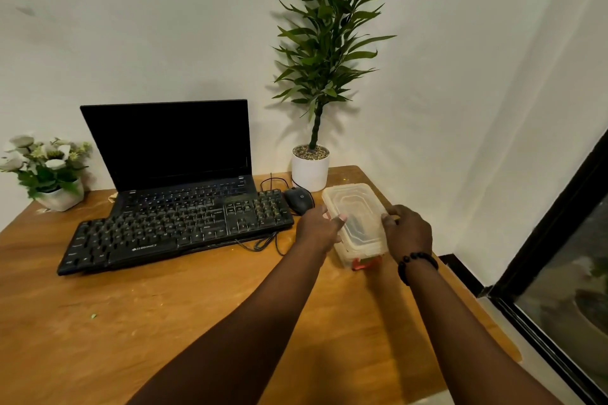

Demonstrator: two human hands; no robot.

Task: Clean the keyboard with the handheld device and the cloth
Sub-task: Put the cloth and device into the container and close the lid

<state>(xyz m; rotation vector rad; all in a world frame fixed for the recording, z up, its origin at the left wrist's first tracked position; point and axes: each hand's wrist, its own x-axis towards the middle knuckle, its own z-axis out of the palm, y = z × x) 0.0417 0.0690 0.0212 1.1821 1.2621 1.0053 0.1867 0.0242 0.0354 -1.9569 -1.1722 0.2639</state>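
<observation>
Hidden, cropped and unclear parts of a wooden surface [184, 312] seen from above.

Inside the clear plastic container [357, 223], a dark object and something red near its front show only as smears through the cloudy lid and walls; what they are cannot be told. The left hand [317, 228] covers the container's left edge, the right hand [408, 233] its right edge, so the fingers behind are unseen. The black keyboard [171, 230] overlaps the front of the laptop [171, 145], hiding that part. Key legends are too small to read. Both forearms are cut off by the bottom edge, and the surface's left side runs out of frame.
</observation>
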